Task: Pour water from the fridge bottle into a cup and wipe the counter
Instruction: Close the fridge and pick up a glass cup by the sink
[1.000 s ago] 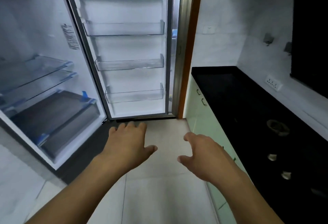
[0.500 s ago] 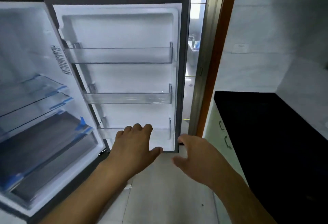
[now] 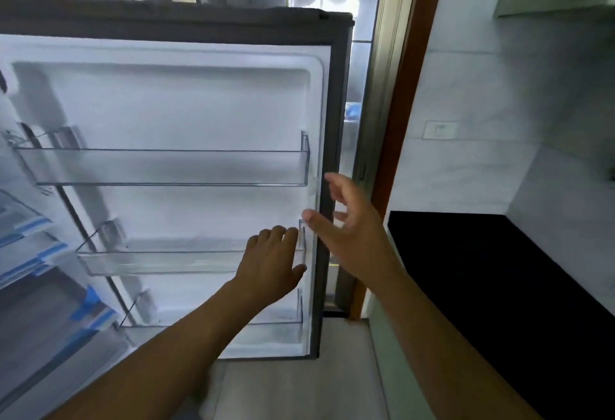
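1. Fridge door [image 3: 173, 103] stands swung wide open, inner liner facing the camera; three clear door bins stacked on it: top bin [image 3: 166, 166], middle bin [image 3: 159, 258], bottom bin [image 3: 266, 331]; nothing visible in any of them.
2. Left hand [image 3: 271, 263] palm-down over the right end of the middle bin; grip open, fingers loosely curled, holding nothing; can't tell if fingertips touch the bin.
3. Right hand [image 3: 349, 236] at the door's right edge [image 3: 336, 186], overlapping the grey gasket strip; grip open, fingers spread, nothing held; contact with the edge can't be told.
4. Water bottle and cup: neither in view.
5. Black desk [image 3: 499, 286] on the right, beside the door, near end running out of frame.
6. Fridge interior shelves [image 3: 30, 246] at far left, blue-trimmed, blurred.
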The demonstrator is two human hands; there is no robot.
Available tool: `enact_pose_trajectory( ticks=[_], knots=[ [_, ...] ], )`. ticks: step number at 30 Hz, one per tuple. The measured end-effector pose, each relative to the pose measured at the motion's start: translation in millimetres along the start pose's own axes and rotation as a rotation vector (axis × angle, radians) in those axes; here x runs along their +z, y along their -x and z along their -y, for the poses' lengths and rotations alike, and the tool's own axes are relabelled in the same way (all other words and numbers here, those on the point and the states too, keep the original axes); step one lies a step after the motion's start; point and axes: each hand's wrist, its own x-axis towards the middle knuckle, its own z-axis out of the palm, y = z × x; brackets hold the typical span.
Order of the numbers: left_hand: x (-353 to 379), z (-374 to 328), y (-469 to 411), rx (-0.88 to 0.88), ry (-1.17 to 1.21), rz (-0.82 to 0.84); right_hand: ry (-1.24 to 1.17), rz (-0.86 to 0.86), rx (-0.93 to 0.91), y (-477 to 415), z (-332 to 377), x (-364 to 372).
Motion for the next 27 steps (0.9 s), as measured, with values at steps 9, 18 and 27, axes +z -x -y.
enact_pose_trajectory(
  ticks=[9,18,27],
  knots=[
    [34,13,18,0.109,-0.099,-0.173,0.195,-0.129,-0.332,-77,-18,-9],
    [20,19,114,0.040,0.034,-0.325,0.228,-0.268,-0.978,-50,-16,-7],
    [-20,43,256,-0.199,0.111,-0.274,0.088,-0.406,-1.313,42,66,36]
  ],
)
